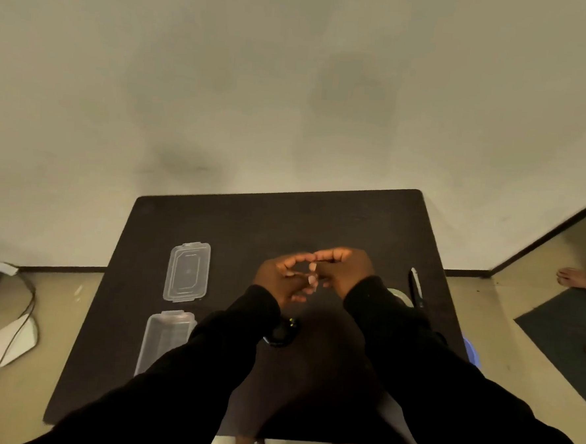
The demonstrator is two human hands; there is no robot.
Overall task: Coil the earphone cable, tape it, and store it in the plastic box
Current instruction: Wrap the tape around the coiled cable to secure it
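My left hand [279,279] and my right hand [345,268] meet fingertip to fingertip above the middle of the dark table [250,226]. Both have their fingers curled and pinched around the thin black earphone cable [311,261], which barely shows against the dark tabletop and is blurred. The clear plastic box [164,337] stands open at the left front, partly hidden by my left sleeve. Its clear lid [187,272] lies flat just behind it. A tape roll [400,295] peeks out behind my right sleeve.
A dark, slim tool with a pale edge [416,287] lies near the table's right edge. A watch [281,332] sits on my left wrist. On the floor are a white device with a cable [15,340] at left and a dark mat with someone's bare feet [576,277] at right.
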